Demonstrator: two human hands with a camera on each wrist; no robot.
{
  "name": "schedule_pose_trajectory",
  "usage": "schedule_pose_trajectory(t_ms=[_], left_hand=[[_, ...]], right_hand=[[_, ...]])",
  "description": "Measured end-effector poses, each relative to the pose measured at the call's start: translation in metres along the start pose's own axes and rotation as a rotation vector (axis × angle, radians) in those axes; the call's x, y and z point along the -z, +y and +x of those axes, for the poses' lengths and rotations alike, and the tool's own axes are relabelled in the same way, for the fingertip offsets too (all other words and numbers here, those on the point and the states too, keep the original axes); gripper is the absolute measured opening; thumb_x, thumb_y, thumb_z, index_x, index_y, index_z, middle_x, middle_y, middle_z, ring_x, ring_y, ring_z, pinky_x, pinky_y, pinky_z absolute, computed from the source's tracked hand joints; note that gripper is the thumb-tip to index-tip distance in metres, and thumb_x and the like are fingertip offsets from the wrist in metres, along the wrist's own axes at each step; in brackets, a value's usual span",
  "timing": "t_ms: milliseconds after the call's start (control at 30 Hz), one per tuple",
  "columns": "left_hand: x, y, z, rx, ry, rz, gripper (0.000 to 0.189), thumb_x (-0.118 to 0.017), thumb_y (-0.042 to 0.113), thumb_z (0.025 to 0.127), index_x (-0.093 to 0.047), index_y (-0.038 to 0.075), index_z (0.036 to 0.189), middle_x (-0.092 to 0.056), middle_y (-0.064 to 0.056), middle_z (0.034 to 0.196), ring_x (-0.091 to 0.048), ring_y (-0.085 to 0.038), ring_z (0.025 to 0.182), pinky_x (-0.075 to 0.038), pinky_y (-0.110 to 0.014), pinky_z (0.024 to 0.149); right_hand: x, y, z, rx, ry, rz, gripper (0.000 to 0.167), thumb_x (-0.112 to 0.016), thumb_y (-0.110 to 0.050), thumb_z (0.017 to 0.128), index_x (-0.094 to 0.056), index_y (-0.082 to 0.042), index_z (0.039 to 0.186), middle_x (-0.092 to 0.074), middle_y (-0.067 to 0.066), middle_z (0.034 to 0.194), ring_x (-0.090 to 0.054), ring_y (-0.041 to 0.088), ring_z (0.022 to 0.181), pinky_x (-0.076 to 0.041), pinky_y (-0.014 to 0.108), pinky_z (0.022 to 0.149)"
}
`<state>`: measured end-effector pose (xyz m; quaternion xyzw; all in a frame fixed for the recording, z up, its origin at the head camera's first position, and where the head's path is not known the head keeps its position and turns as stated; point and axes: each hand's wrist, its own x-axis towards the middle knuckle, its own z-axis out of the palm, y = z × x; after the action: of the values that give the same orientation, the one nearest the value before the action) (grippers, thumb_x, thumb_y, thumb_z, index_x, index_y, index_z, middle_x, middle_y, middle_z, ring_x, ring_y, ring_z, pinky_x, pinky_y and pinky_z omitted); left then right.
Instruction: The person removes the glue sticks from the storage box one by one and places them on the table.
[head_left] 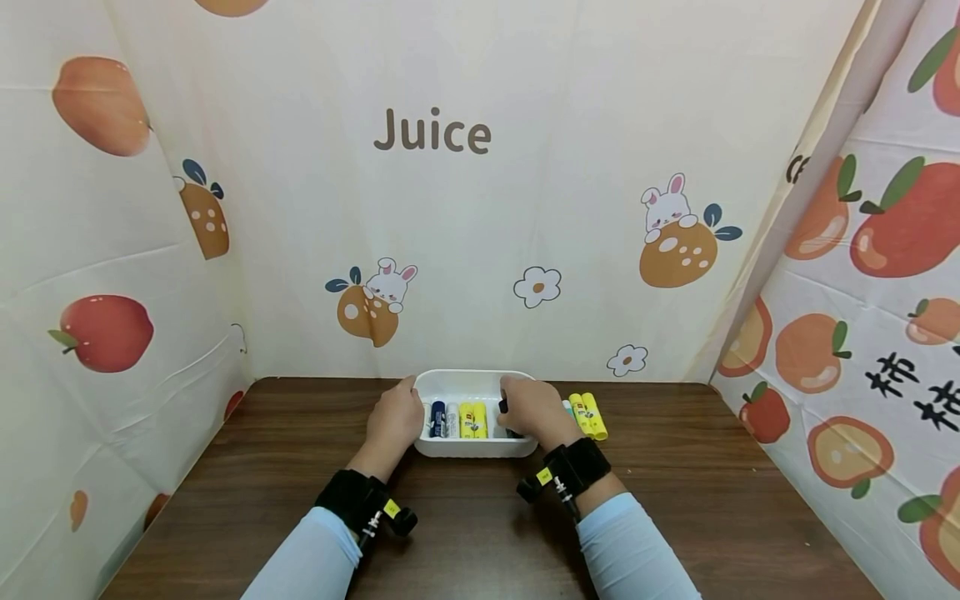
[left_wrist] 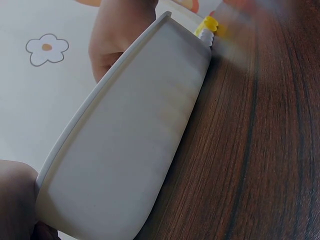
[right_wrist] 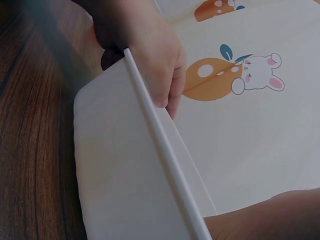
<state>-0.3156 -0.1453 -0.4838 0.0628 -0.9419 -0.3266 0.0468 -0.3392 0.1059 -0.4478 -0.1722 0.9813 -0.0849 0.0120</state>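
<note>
A white oblong tray point(head_left: 476, 448) stands on the table with small glue-stick-like tubes standing in a row inside: a navy one point(head_left: 438, 419), a whitish one point(head_left: 452, 421) and a yellow pair point(head_left: 473, 421). My left hand point(head_left: 397, 414) grips the tray's left end, fingers over the rim in the right wrist view. My right hand point(head_left: 538, 408) is curled inside the tray's right end, on a dark tube point(head_left: 503, 406) whose end shows beside the fingers. The rest of that tube is hidden by the hand. In the left wrist view, the right hand point(left_wrist: 120, 32) appears beyond the tray wall.
Just right of the tray, a yellow pair of tubes point(head_left: 588, 416) and a partly covered pale teal one point(head_left: 568, 408) lie on the brown wooden table point(head_left: 465, 517). Fruit-printed cloth point(head_left: 465, 208) rises behind the table and along both sides.
</note>
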Motion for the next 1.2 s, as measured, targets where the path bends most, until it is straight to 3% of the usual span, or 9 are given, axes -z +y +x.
schedule_pose_trajectory(t_ms=[433,733,1000,1200], left_hand=[[-0.001,0.0,-0.001,0.002,-0.003,-0.007,0.053,-0.036,0.022,0.122,-0.051,0.0,0.168,-0.066,-0.027,0.159,-0.073,-0.042,0.134,-0.064,-0.063,0.105],[-0.001,0.0,-0.001,0.006,-0.007,-0.006,0.053,-0.036,0.022,0.122,-0.051,0.001,0.168,-0.066,-0.027,0.159,-0.074,-0.041,0.132,-0.064,-0.063,0.105],[-0.002,-0.001,0.001,0.001,-0.01,0.003,0.053,-0.036,0.02,0.121,-0.051,0.0,0.167,-0.065,-0.028,0.16,-0.073,-0.043,0.135,-0.063,-0.064,0.106],[-0.001,-0.002,0.002,0.004,-0.017,0.006,0.053,-0.036,0.021,0.122,-0.05,0.0,0.168,-0.064,-0.028,0.161,-0.073,-0.042,0.135,-0.064,-0.063,0.105]], right_hand=[[0.015,0.008,0.002,-0.109,0.004,0.223,0.028,-0.085,-0.028,0.102,-0.073,-0.012,0.122,-0.076,0.005,0.108,-0.067,0.02,0.089,-0.057,0.035,0.074],[0.04,0.017,-0.006,-0.11,0.059,0.364,0.037,-0.08,-0.027,0.107,-0.073,-0.01,0.139,-0.078,0.014,0.114,-0.075,0.024,0.091,-0.065,0.037,0.077],[0.059,0.05,-0.014,-0.131,0.139,0.419,0.044,-0.074,-0.027,0.109,-0.071,-0.01,0.15,-0.078,0.02,0.124,-0.076,0.029,0.098,-0.066,0.038,0.078],[0.066,0.081,-0.017,-0.208,0.159,0.416,0.047,-0.071,-0.026,0.111,-0.068,-0.008,0.155,-0.077,0.025,0.131,-0.078,0.036,0.11,-0.067,0.049,0.09]])
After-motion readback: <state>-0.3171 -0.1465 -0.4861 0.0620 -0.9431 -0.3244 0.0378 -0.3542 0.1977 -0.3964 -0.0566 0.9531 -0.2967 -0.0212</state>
